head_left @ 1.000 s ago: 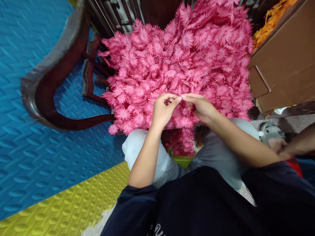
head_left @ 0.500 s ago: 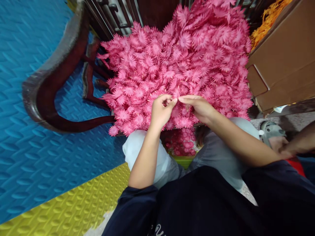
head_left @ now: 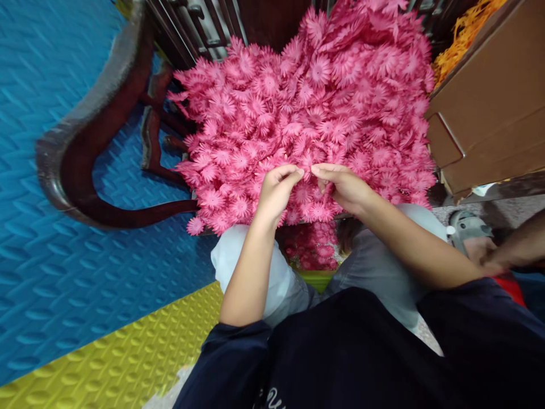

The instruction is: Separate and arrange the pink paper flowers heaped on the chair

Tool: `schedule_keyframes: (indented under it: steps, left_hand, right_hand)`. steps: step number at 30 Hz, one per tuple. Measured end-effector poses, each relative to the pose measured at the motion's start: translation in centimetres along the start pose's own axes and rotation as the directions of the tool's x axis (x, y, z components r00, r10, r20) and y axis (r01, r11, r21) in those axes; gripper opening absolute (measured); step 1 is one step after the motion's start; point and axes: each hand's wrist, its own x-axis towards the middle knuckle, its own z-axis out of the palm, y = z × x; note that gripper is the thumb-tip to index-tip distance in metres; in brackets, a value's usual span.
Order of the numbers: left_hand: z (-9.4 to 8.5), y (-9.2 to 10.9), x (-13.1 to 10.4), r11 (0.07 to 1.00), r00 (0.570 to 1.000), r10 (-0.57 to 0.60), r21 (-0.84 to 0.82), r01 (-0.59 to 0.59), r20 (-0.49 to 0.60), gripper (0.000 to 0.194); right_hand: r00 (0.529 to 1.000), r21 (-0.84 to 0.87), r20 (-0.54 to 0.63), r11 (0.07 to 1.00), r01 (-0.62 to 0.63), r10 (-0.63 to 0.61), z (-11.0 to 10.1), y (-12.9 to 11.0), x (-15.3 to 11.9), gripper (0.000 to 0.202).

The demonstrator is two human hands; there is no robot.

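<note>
A deep heap of pink artificial flower heads (head_left: pixel 264 113), with thin layered petals, spreads in front of me. Over its near part, my left hand (head_left: pixel 277 190) is closed in a pinch, thumb against forefinger. Just to its right, my right hand (head_left: pixel 344 184) also pinches, thumb and forefinger pointing at the left fingertips across a small gap. Pink petals show behind and between the fingertips. Whatever the fingers hold is too small and blends with the heap, so I cannot make it out.
A dark wooden chair arm (head_left: pixel 68 193) curves at the left over blue and yellow textured matting (head_left: pixel 128 278). On the right stands a cardboard box (head_left: pixel 489 108) beside orange strips (head_left: pixel 460 42). More pink flowers (head_left: pixel 317 250) lie below, between my knees. Another person's arm (head_left: pixel 519 244) shows at far right.
My fingertips have drawn slightly apart; the left hand shifted a little left and its thumb and forefinger closed more flatly together. The flower heap looks the same.
</note>
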Motion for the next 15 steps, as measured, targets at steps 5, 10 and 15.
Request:
schedule_keyframes:
  steps: [5, 10, 15]
  left_hand:
    - [0.27, -0.11, 0.15, 0.998, 0.993, -0.064, -0.016, 0.063, -0.095, 0.007]
    - [0.41, 0.21, -0.13, 0.997, 0.998, 0.064, 0.05, -0.063, -0.021, 0.01]
    - [0.17, -0.18, -0.08, 0.993, 0.995, 0.083, 0.085, -0.079, -0.047, 0.013]
  right_hand:
    - [1.0, -0.018, 0.022, 1.0, 0.021, -0.02, -0.16, -0.05, 0.0, 0.026]
    - [0.999, -0.028, -0.015, 0.999, 0.041, -0.041, -0.22, 0.02, 0.08, 0.026]
    - [0.998, -0.047, -0.029, 0.998, 0.053, -0.054, 0.0, 0.06, 0.06, 0.027]
